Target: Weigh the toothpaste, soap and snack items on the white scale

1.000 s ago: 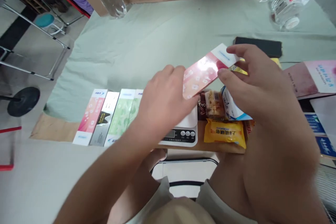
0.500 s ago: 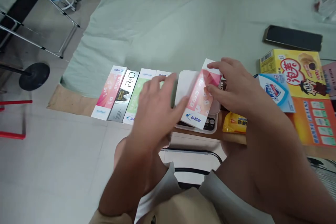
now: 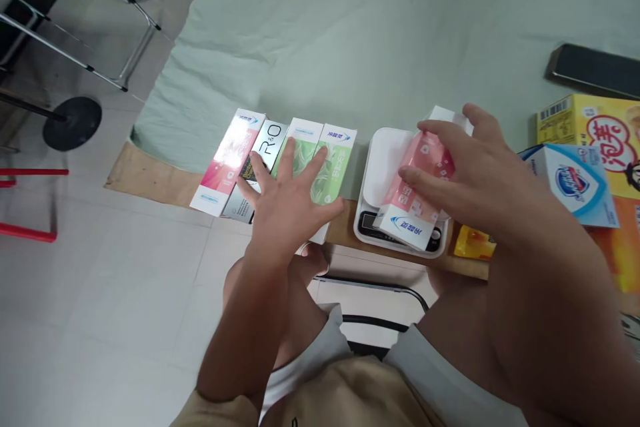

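Note:
My right hand (image 3: 475, 170) grips a pink and white toothpaste box (image 3: 425, 177) between thumb and fingers. The box slants over a white kitchen scale (image 3: 384, 163); I cannot tell whether it rests on the plate. My left hand (image 3: 290, 207) is spread wide, palm down, over a row of boxes left of the scale. Two green toothpaste boxes (image 3: 339, 160) lie under or near its fingers. Beside them are a silver and black R&O box (image 3: 270, 139) and another pink and white box (image 3: 231, 155) at the row's left end.
To the right, a blue and white soap box (image 3: 575, 180) lies against a yellow snack box (image 3: 563, 117). A small yellow packet (image 3: 473, 243) sits near the table's front edge, partly behind my right arm. A black phone (image 3: 600, 71) lies farther back on the green cloth (image 3: 375, 33).
The view has shifted, so the table items appear farther right. My left hand has moved left over the row and spread its fingers. My right hand still holds the pink box over the scale.

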Demonstrator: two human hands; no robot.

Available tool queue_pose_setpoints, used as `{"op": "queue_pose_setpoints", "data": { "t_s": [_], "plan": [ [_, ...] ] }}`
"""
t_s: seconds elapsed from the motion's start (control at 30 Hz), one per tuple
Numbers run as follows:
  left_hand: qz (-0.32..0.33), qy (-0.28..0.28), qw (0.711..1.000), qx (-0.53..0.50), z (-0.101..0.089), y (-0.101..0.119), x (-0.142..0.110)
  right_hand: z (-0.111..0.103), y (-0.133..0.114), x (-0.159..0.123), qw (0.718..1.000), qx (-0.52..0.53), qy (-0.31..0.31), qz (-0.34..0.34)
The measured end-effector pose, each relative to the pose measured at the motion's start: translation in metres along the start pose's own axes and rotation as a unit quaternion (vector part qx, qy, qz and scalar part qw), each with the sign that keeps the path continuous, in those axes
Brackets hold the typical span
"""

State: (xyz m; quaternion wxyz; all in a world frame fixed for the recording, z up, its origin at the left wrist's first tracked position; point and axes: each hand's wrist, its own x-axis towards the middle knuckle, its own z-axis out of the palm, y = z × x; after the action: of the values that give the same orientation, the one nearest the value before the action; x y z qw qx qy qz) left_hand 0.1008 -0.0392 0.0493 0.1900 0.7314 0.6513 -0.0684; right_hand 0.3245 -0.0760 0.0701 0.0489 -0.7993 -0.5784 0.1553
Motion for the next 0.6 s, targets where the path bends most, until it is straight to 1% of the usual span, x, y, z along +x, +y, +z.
{"op": "queue_pose_setpoints", "data": {
  "t_s": [0.13,0.23,0.3,0.37,0.47,0.6],
  "plan": [
    [-0.003,0.004,1.0,-0.009,-0.004,-0.01,0.005,0.0,-0.014,0.001,1.0,-0.014,-0.019,-0.002],
    [-0.01,0.0,1.0,-0.019,-0.007,-0.015,0.007,-0.005,-0.029,0.0,0.999,-0.013,-0.032,0.023],
    [-0.02,0.0,0.999,-0.025,-0.008,-0.018,0.007,-0.006,-0.039,-0.002,0.999,-0.004,-0.028,0.028],
    [-0.03,0.006,0.999,-0.032,-0.009,-0.021,0.008,-0.004,-0.048,-0.003,1.0,0.026,-0.003,0.003],
    [-0.033,0.012,0.999,-0.041,-0.008,-0.024,0.008,0.006,-0.058,-0.002,0.995,0.074,0.036,-0.055],
    [-0.026,0.017,0.998,-0.049,-0.007,-0.026,0.006,0.022,-0.071,0.002,0.989,0.069,0.071,-0.106]
  ]
}}
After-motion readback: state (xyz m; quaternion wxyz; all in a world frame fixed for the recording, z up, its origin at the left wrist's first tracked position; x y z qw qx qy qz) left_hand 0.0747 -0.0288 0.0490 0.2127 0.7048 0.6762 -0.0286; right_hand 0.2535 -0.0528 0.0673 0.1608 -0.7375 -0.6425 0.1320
